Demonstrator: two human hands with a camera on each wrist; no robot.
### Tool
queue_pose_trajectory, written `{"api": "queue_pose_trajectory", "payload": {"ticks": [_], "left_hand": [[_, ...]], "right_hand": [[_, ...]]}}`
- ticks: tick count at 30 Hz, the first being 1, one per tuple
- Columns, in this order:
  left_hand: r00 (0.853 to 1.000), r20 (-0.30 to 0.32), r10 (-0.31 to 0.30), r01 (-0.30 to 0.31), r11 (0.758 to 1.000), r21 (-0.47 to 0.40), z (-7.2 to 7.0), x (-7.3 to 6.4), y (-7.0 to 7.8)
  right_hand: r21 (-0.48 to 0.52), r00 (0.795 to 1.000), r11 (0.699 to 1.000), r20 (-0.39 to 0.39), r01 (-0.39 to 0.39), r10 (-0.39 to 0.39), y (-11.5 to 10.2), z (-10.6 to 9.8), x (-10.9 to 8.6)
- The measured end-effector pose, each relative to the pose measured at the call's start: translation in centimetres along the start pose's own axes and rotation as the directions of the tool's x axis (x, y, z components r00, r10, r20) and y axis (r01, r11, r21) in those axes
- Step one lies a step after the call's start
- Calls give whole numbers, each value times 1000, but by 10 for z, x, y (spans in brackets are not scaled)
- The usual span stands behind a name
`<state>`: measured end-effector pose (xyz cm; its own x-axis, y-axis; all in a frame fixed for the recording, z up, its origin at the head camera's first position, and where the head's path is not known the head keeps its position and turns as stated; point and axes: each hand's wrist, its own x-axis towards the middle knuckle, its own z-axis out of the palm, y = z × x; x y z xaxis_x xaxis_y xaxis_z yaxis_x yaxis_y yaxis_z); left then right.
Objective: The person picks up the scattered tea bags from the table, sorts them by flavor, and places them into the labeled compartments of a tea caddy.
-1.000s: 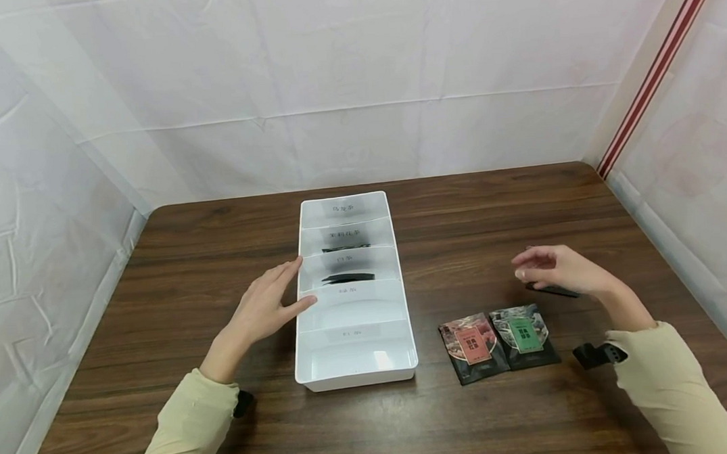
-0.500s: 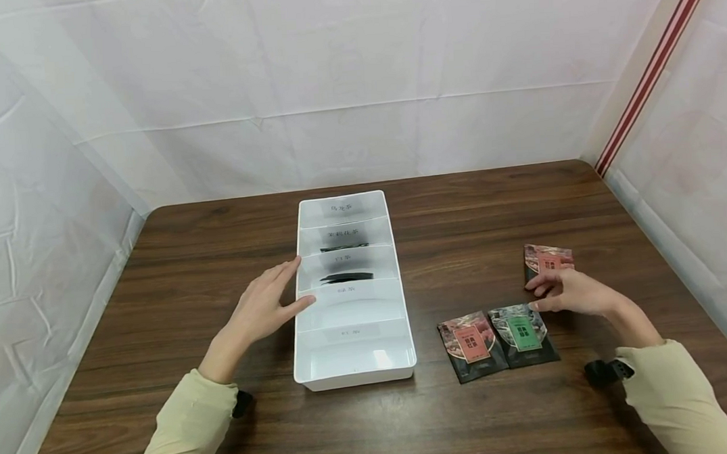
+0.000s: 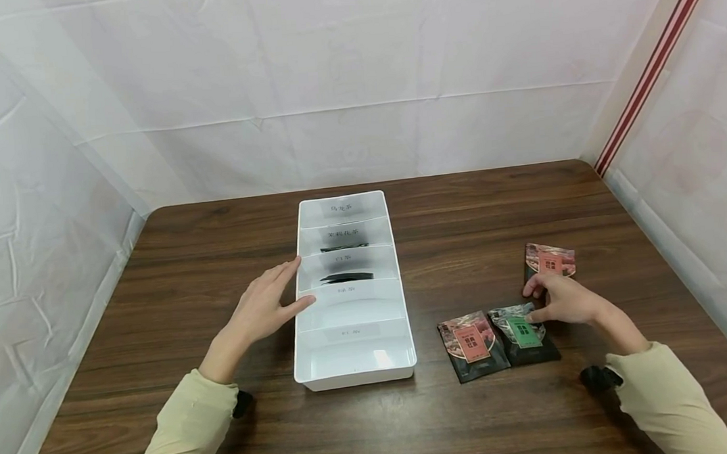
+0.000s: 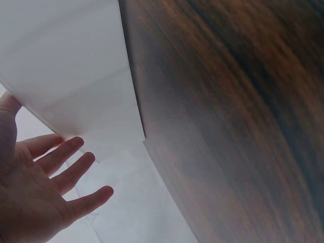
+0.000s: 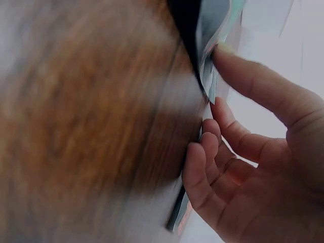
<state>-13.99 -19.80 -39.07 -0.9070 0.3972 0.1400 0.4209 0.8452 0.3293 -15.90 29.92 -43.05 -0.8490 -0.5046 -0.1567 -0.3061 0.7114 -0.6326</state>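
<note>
At the left side of the white divided tray (image 3: 356, 380), my left hand (image 3: 266, 306) rests its fingertips on the rim, thumb spread over the edge. The left wrist view shows the hand (image 4: 43, 187) with straight, spread fingers along the tray's outer wall (image 4: 86, 71). My right hand (image 3: 568, 301) pinches the top edge of a black tea sachet with a green label (image 3: 524, 333). In the right wrist view the thumb presses the sachet's face (image 5: 208, 71) and the index fingertip meets its edge; the sachet bends there. Other fingers curl loosely beside it.
A red-label tea sachet (image 3: 471, 344) lies against the green one's left side. Another red-label sachet (image 3: 550, 259) lies just beyond the right hand. Dark sachets (image 3: 347, 277) stand in the tray's middle compartments. White sheeting (image 3: 345, 85) encloses the table's back and sides.
My right hand lets go of a red-label sachet, which lies flat at the right, and comes nearer to take the green-label sachet's edge. The left hand keeps its place.
</note>
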Motion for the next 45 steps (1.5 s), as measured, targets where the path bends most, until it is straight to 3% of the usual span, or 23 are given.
{"api": "queue_pose_trajectory", "payload": {"ticks": [10,23,35,45], "left_hand": [[1000,3,-9,9,1000,-2,0,0,0],[1000,-8,0,0,1000,-8,0,-1,1],[1000,-9,9,-9,1000,-13,0,1,0],[1000,-2,3,-3,1000,-15,-1,1,-1]], "right_hand": [[22,1000,1000,23,-17,16,-7,2,1],[181,999,983,37,-27,21,7,-5,1],[240,983,970,-181,49,-5,-24,-32,6],[266,932,956,-363,122,-18,-64,-39,18]]}}
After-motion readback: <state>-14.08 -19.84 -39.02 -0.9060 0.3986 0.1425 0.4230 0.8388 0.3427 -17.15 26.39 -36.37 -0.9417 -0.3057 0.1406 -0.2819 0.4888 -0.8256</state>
